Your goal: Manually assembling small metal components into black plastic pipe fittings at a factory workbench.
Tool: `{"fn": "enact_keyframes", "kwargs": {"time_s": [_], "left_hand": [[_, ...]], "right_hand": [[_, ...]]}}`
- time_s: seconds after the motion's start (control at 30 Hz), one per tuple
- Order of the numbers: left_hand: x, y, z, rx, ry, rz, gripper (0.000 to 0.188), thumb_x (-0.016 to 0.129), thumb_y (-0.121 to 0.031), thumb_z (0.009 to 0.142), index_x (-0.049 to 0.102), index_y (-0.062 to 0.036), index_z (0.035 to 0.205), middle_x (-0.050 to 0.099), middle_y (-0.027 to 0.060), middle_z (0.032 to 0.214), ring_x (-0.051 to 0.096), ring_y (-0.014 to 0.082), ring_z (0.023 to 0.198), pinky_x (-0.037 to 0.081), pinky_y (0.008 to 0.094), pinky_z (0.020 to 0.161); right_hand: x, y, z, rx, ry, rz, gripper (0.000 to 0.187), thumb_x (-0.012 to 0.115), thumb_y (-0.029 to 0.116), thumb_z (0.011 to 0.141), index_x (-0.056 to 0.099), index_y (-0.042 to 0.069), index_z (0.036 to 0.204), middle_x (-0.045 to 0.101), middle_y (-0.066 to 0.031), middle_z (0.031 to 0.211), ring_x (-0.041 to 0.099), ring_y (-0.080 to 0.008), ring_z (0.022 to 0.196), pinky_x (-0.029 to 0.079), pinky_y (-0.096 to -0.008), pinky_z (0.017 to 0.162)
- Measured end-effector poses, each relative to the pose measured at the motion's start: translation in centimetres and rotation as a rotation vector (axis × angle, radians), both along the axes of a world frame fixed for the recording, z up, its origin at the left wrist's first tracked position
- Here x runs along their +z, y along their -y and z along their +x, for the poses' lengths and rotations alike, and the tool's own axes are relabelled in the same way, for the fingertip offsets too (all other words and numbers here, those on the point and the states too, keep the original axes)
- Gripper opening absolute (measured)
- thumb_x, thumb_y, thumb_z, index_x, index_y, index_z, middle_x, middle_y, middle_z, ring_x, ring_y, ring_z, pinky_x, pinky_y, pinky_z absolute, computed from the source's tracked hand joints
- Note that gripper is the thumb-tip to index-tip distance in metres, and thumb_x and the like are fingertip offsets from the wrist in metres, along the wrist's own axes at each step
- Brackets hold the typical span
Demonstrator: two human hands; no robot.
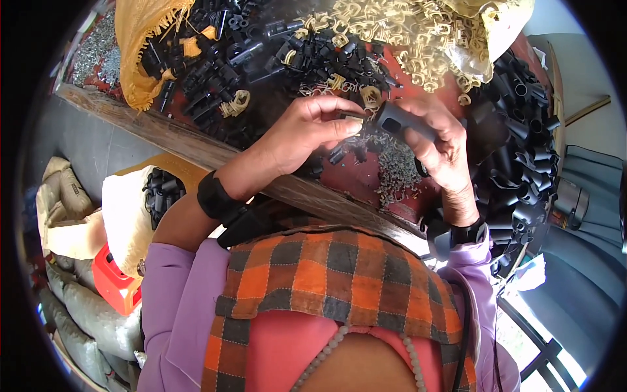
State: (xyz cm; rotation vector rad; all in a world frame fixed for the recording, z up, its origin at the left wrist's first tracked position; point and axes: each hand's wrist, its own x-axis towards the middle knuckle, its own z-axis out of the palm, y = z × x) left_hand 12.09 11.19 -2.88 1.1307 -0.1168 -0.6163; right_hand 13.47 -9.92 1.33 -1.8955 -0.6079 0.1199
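Bench (196, 147): a wooden-edged work surface is seen, loaded with heaps of small parts; its front rail runs slantwise from upper left to lower right.
Black tube heap (522, 150): a large pile of black plastic tubes is stacked at the right edge of the bench, just beyond the right wrist.
Black connector heap (222, 59): a mass of black plastic pieces is spread across the upper left, partly held in a yellow woven sack (140, 46).
Cream clip heap (398, 32): pale clips are piled at the top, spilling from a clear bag.
Screw scatter (395, 170): small grey screws are strewn on the red surface under the hands.
White sack (130, 209): a sack holding more black pieces is stood below the bench on the left.
Right hand (444, 140): its fingers are clenched round a dark grey tube (401, 121), held above the screws.
Left hand (307, 127): its fingers are pinched on a small clip (353, 116), pressed against the end of the tube.
Progress: one fitting is judged to be mid-assembly, the clip being at the tube mouth but not visibly seated. Much is judged left, given the large heaps of loose parts; which pieces are finished cannot be told.
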Motion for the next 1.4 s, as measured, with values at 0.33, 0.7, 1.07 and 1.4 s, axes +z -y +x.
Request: {"fn": "enact_keyframes", "kwargs": {"time_s": [0.33, 0.7, 1.07, 1.4], "left_hand": [[-0.1, 0.4, 0.1, 0.056, -0.134, -0.082, 0.023, 0.055, -0.012, 0.079, 0.054, 0.0005, 0.098, 0.049, -0.0016, 0.069, 0.039, 0.0050, 0.057, 0.032, 0.0176, 0.052], [0.0, 0.1, 0.1, -0.016, -0.169, 0.000, 0.025, 0.058, -0.014, 0.077, 0.055, 0.0009, 0.097, 0.054, 0.0002, 0.072, 0.046, 0.0055, 0.061, 0.037, 0.0180, 0.055], [-0.4, 0.1, 0.0, -0.031, -0.171, 0.047, 0.024, 0.060, -0.014, 0.076, 0.056, 0.0010, 0.094, 0.056, 0.0013, 0.072, 0.049, 0.0063, 0.062, 0.042, 0.0193, 0.058], [-0.6, 0.6, -0.2, -0.029, -0.238, 0.070, 0.025, 0.058, -0.015, 0.078, 0.055, 0.0012, 0.098, 0.057, 0.0034, 0.078, 0.054, 0.0079, 0.069, 0.046, 0.0199, 0.062]], "right_hand": [[-0.9, 1.0, -0.2, -0.007, -0.089, 0.066, 0.025, 0.058, 0.006, 0.068, 0.056, -0.002, 0.092, 0.055, -0.0094, 0.085, 0.053, -0.0174, 0.077, 0.041, -0.0260, 0.069], [-0.7, 0.1, -0.5, 0.088, -0.198, -0.006, 0.028, 0.055, 0.013, 0.072, 0.055, -0.003, 0.095, 0.053, -0.0082, 0.090, 0.050, -0.0164, 0.087, 0.038, -0.0272, 0.077], [-1.8, -1.1, -1.7, -0.035, -0.018, -0.020, 0.019, 0.052, 0.011, 0.076, 0.057, -0.002, 0.090, 0.055, -0.0089, 0.081, 0.051, -0.0161, 0.069, 0.041, -0.0267, 0.062], [-3.0, -2.8, -3.3, -0.263, -0.063, -0.047, 0.020, 0.049, 0.014, 0.079, 0.056, -0.002, 0.090, 0.053, -0.0111, 0.079, 0.051, -0.0189, 0.070, 0.041, -0.0284, 0.064]]}}
